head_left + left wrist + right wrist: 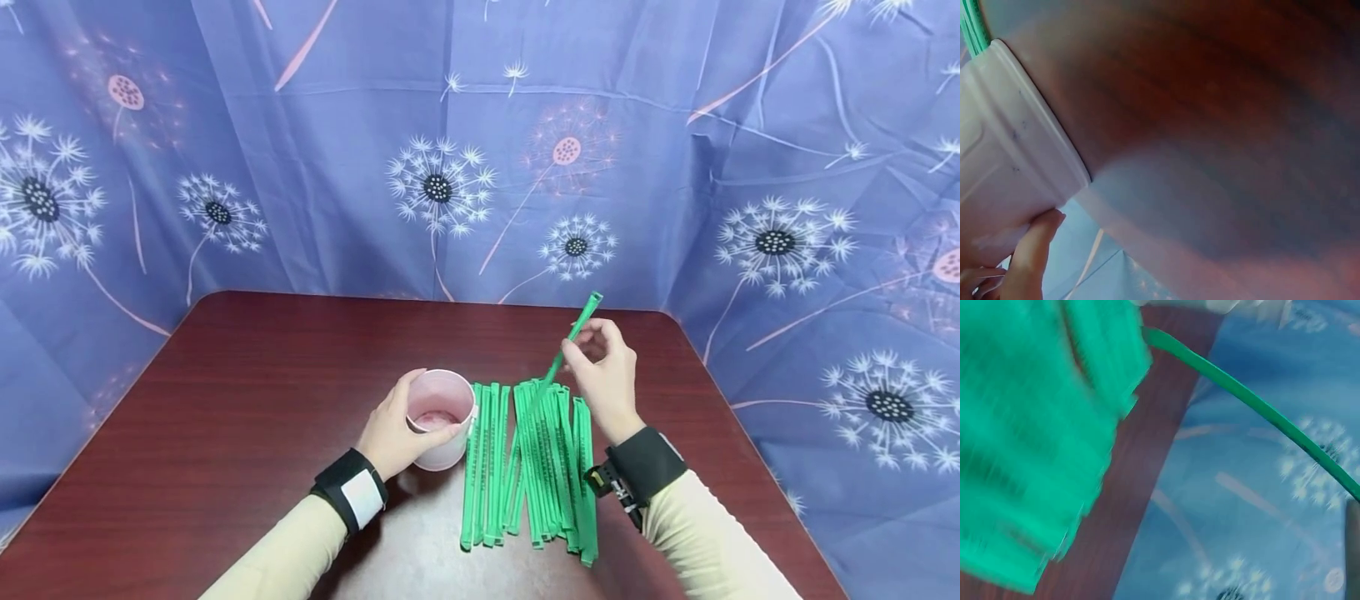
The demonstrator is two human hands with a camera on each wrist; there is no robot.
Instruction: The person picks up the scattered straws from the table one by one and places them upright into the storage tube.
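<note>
My left hand (392, 429) holds a pale pink plastic cup (441, 458) that stands upright on the table, thumb across its near side and fingers behind. Looking into the cup, I see only its pinkish bottom. In the left wrist view a finger (1032, 250) lies along the cup's wall (1016, 144). Thumb and fingers of my right hand (609, 379) pinch a long, slim green packet (577, 327), raised at a slant over a pile of similar packets (551, 467). Its lower end overlaps the pile. In the right wrist view the packet (1241, 394) looks slightly bowed.
A few packets (486, 467) lie side by side directly right of the cup. All rest on a dark red-brown wooden table (225, 433). Blue cloth with dandelion prints (337, 167) hangs behind the table and along both sides.
</note>
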